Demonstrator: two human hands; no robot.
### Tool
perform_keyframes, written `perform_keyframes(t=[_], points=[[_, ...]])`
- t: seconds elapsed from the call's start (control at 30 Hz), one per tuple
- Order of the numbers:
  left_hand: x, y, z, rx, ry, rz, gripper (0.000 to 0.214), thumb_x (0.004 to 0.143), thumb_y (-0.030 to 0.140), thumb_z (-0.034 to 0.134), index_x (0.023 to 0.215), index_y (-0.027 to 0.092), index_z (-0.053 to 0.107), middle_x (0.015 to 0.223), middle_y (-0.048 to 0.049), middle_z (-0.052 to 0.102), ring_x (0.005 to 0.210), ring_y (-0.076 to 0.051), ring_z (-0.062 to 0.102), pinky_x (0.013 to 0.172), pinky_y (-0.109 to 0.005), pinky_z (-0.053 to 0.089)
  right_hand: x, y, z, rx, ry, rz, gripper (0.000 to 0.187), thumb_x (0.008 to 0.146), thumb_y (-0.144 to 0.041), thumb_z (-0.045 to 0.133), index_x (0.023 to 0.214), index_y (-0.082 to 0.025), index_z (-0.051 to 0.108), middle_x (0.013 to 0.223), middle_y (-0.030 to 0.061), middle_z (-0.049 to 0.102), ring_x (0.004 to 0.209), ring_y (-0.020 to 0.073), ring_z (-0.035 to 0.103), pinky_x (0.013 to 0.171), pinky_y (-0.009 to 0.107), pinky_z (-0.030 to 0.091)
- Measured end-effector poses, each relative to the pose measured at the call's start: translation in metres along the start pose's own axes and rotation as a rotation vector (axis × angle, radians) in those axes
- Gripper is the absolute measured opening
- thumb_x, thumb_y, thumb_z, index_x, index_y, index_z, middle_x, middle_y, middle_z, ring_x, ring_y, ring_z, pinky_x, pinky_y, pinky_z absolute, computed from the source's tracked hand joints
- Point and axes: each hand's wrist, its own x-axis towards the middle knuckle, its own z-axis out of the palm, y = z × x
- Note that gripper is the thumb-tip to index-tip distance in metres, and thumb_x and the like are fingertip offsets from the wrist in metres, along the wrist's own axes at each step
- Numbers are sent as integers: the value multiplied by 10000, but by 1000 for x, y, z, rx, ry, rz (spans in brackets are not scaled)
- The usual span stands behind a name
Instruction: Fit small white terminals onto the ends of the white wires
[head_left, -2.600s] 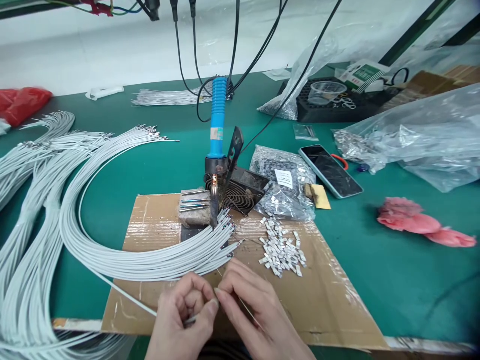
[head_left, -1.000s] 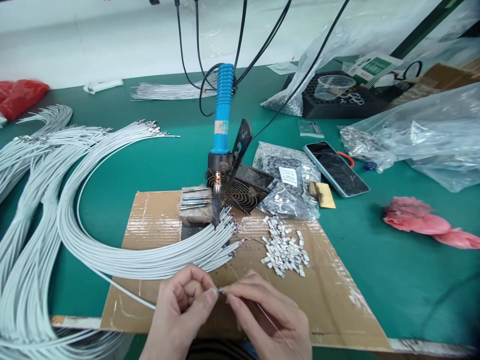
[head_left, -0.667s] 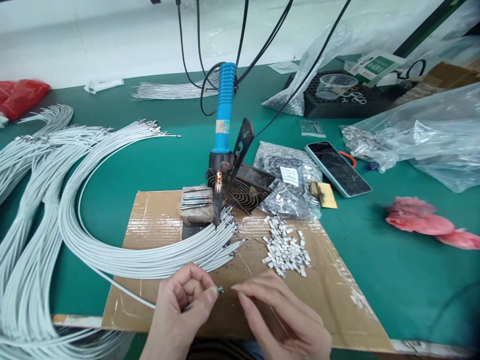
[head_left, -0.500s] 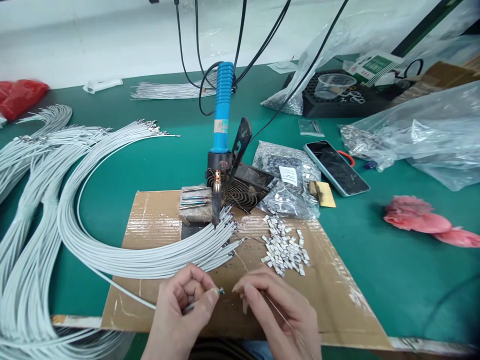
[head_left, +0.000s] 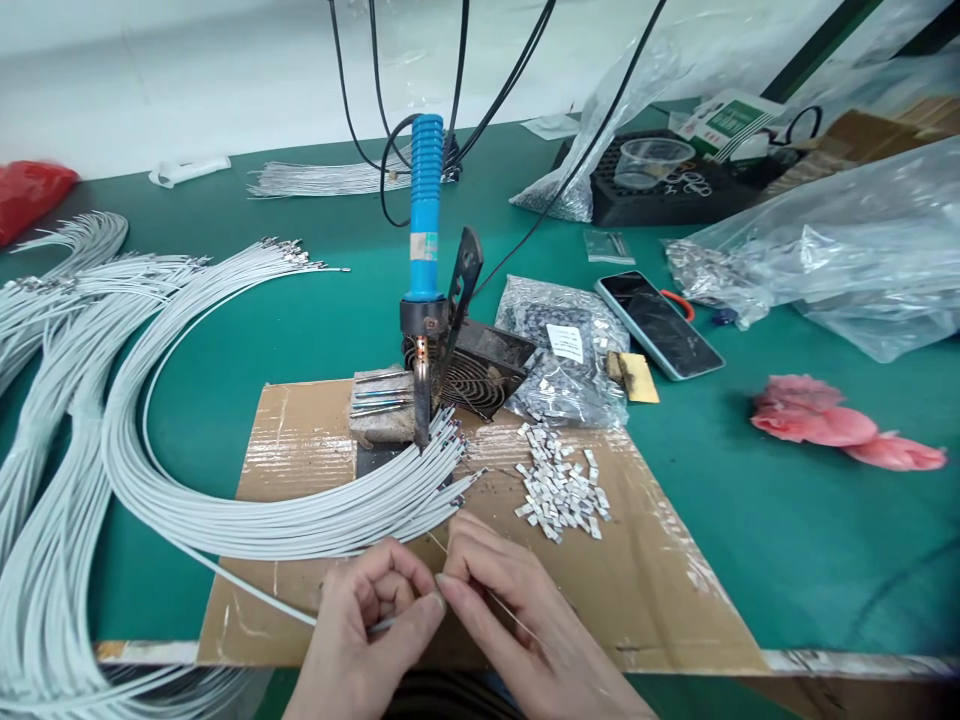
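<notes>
My left hand (head_left: 375,620) is closed on a white cable (head_left: 262,597) near its end, thumb against the bent fingers. The cable curves in from the left. My right hand (head_left: 502,610) is pinched at the cable's tip, its fingertips meeting my left thumb and index finger. A thin solder wire (head_left: 511,614) runs through the right hand. The cable's tip is hidden between the fingers. Just beyond lies a bundle of white cables (head_left: 315,515) with stripped ends, under a blue-handled soldering iron (head_left: 426,225) standing tip down. Right of it, small white-and-silver pieces (head_left: 562,485) lie in a pile.
Under my hands is a cardboard sheet (head_left: 645,600) on the green table (head_left: 795,560). Further cable bundles (head_left: 60,480) fill the left side. A silvery bag (head_left: 559,340), a phone (head_left: 660,325), a pink cloth (head_left: 840,425) and a black tray (head_left: 667,185) stand to the right.
My right hand has moved left and its fingertips now meet my left hand at the cable end. The coloured cores at the tip, visible before, are now covered. The view has shifted slightly.
</notes>
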Motion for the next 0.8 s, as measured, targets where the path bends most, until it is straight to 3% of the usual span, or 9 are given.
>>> perform_keyframes(t=[0.1, 0.17, 0.23, 0.4, 0.57, 0.8], points=[[1, 2, -1, -29, 29, -12, 456, 745, 536, 751, 747, 119, 566, 555, 47, 369, 548, -66, 259, 571, -238, 149, -1, 4, 2, -28, 206, -20, 315, 1060, -206, 434, 749, -158, 419, 738, 18, 475, 725, 109, 464, 647, 232, 375], [2, 2, -1, -48, 72, -1, 539, 729, 614, 775, 755, 110, 587, 553, 37, 393, 550, -65, 294, 573, -225, 177, -3, 6, 4, 42, 393, 41, 348, 1057, -243, 480, 721, -157, 461, 694, 9, 463, 655, 98, 438, 579, 232, 344], [2, 3, -1, -56, 110, 15, 642, 691, 712, 780, 760, 102, 593, 556, 32, 403, 554, -61, 297, 569, -215, 186, -6, 5, 8, 134, 490, 142, 358, 1041, -301, 545, 713, -157, 561, 672, 2, 471, 601, 87, 420, 544, 242, 315], [0, 2, 5, -27, 193, 60, 680, 681, 757, 764, 746, 110, 567, 556, 31, 398, 543, -55, 288, 552, -208, 185, -9, -6, 23, 363, 471, 297, 211, 945, -385, 674, 886, -243, 819, 721, 23, 591, 634, 89, 492, 586, 220, 364], [-2, -3, 9, 76, 224, 114, 479, 793, 580, 718, 752, 126, 571, 544, 27, 404, 530, -65, 278, 552, -231, 174, -7, -14, 30, 460, 510, 320, 114, 862, -337, 745, 898, -303, 848, 709, 25, 604, 627, 90, 510, 595, 196, 403], [-6, -12, 14, 236, 291, 165, 394, 874, 536, 573, 799, 149, 582, 602, -13, 516, 526, -89, 338, 543, -249, 220, -9, -12, 37, 434, 544, 347, 159, 870, -349, 731, 795, -252, 832, 663, 31, 589, 625, 102, 495, 586, 228, 341]])
